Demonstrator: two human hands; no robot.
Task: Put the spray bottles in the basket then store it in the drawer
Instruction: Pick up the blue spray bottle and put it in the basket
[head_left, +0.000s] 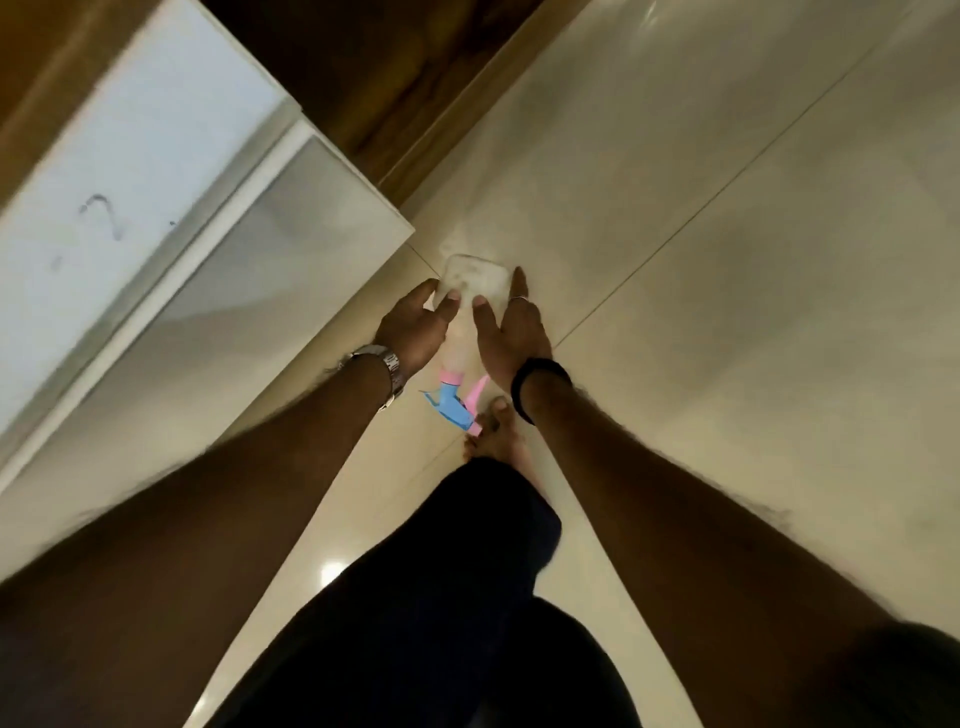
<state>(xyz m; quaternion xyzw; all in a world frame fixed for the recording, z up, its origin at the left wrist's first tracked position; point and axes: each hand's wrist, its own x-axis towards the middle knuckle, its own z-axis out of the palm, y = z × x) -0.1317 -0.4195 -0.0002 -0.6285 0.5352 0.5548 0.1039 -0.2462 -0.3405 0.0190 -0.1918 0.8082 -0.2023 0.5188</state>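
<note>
A translucent spray bottle (474, 280) with a pink collar, a blue spray head (451, 408) and a pink trigger is held between both hands, above the floor, base pointing away from me. My left hand (415, 325) wraps its left side with the thumb on top. My right hand (511, 332) presses flat against its right side, thumb on the bottle. The image is blurred, so I cannot tell whether this is one bottle or two. No basket is visible. The white drawer unit (156, 218) stands to the left, its front shut.
Glossy beige floor tiles (727, 260) fill the right and middle. A wooden skirting and wall (363, 88) run behind the drawer unit. My bare foot (493, 434) and dark trouser leg (467, 571) are directly below the bottle.
</note>
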